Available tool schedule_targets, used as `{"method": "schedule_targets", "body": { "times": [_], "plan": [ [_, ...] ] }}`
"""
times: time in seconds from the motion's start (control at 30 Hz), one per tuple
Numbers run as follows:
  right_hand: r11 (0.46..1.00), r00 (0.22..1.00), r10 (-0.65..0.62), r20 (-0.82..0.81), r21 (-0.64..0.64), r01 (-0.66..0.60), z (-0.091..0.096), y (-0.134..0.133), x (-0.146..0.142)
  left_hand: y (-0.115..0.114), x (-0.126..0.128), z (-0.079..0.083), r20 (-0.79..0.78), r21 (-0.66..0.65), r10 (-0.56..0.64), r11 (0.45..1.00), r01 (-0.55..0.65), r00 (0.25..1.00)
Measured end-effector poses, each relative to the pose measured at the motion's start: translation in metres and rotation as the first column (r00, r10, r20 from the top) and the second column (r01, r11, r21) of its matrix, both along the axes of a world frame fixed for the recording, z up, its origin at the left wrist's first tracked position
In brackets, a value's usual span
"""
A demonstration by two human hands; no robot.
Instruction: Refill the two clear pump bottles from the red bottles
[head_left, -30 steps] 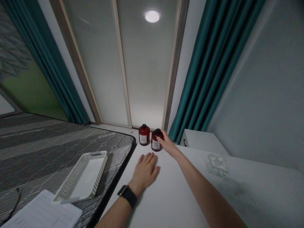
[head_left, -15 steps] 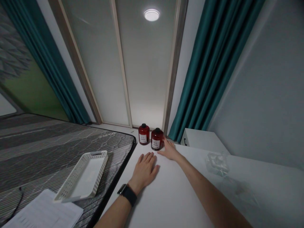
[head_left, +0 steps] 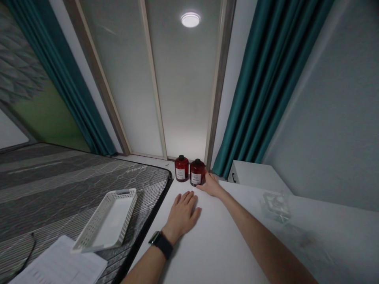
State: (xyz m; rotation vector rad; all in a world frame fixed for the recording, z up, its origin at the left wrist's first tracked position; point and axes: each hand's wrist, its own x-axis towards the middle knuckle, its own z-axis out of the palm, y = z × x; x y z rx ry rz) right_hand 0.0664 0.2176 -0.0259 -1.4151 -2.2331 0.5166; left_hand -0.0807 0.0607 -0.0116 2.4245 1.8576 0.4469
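Two dark red bottles with black caps and white labels stand upright side by side at the far end of the white tabletop [head_left: 207,236]. My right hand [head_left: 211,184] is at the right side of the right red bottle [head_left: 197,172], thumb at its front and fingers curving behind it. Only a narrow gap separates that one from the left red bottle [head_left: 181,169]. My left hand [head_left: 182,213] lies flat on the tabletop in front of them, fingers stretched out and holding nothing. A dark watch [head_left: 160,243] is on my left wrist.
Left of the tabletop, a grey mattress [head_left: 74,189] carries a white perforated basket [head_left: 111,221] and paper sheets [head_left: 63,262]. Clear plastic pieces [head_left: 276,206] lie on the right. A white cabinet [head_left: 257,175] stands behind, near the teal curtain [head_left: 266,86].
The right bottle has shifted slightly back and left with my right hand, closer to the other bottle. My left hand stays flat on the tabletop. The view has turned a little.
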Motion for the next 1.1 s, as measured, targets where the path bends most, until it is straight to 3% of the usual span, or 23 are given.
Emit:
{"method": "schedule_targets", "body": {
  "times": [0.63,0.87,1.1],
  "plan": [
    [1.000,0.998,0.009,-0.060,-0.020,-0.011,0.001,-0.002,0.002,0.003,-0.003,-0.007,0.023,0.040,-0.018,0.999,0.017,1.000],
    [1.000,0.994,-0.002,-0.111,-0.009,0.001,-0.002,-0.019,0.015,0.004,-0.002,-0.004,0.017,0.050,-0.014,0.999,0.013,1.000],
    [0.999,0.984,0.037,-0.176,0.007,-0.036,0.006,-0.049,0.029,0.004,0.000,-0.001,0.070,0.096,-0.047,0.995,0.040,0.996]
  ]
}}
